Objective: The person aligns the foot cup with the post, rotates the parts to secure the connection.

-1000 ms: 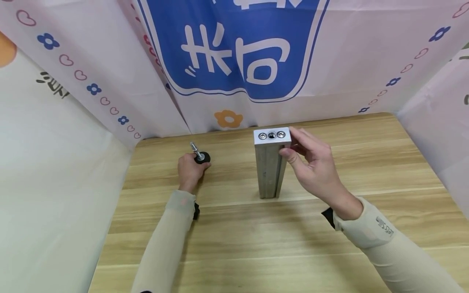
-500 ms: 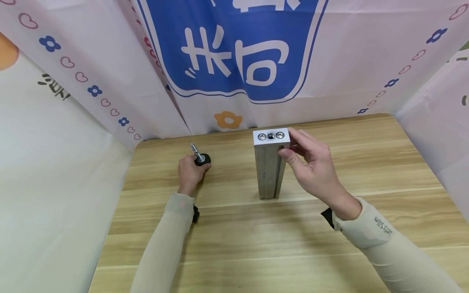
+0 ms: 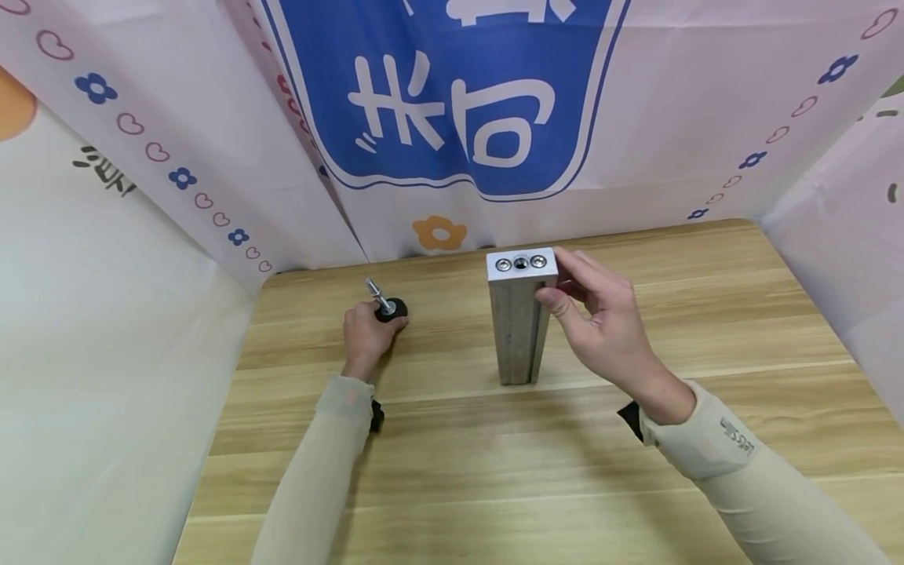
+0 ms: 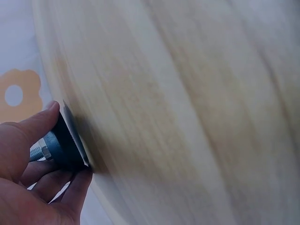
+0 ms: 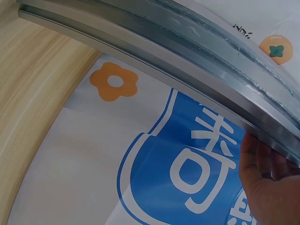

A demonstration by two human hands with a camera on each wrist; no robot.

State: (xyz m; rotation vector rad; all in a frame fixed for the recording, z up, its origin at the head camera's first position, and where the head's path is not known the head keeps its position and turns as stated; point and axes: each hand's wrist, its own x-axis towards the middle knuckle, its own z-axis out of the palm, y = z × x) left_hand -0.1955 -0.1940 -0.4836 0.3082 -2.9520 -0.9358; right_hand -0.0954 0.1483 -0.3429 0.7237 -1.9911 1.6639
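My left hand (image 3: 369,333) grips a leveling foot (image 3: 391,309) by its round black base, low at the table's back left. Its threaded metal stud points up, tilted slightly left. In the left wrist view, thumb and fingers wrap the black base (image 4: 63,145), whose underside faces the wood. My right hand (image 3: 600,314) holds the top of an upright aluminum profile (image 3: 519,329) between thumb and fingers. The profile's silver end plate (image 3: 523,264) carries two screws with a hole between them. In the right wrist view the grooved profile (image 5: 164,51) runs across above the hand (image 5: 272,183).
The wood-grain table (image 3: 452,455) extends under both hands. A printed white cloth (image 3: 636,118) with a blue panel hangs behind its back edge, and more cloth (image 3: 106,314) stands along the left side and the right side.
Both hands keep their holds on the leveling foot and the profile. The whole view has shifted very slightly; nothing else visibly differs.
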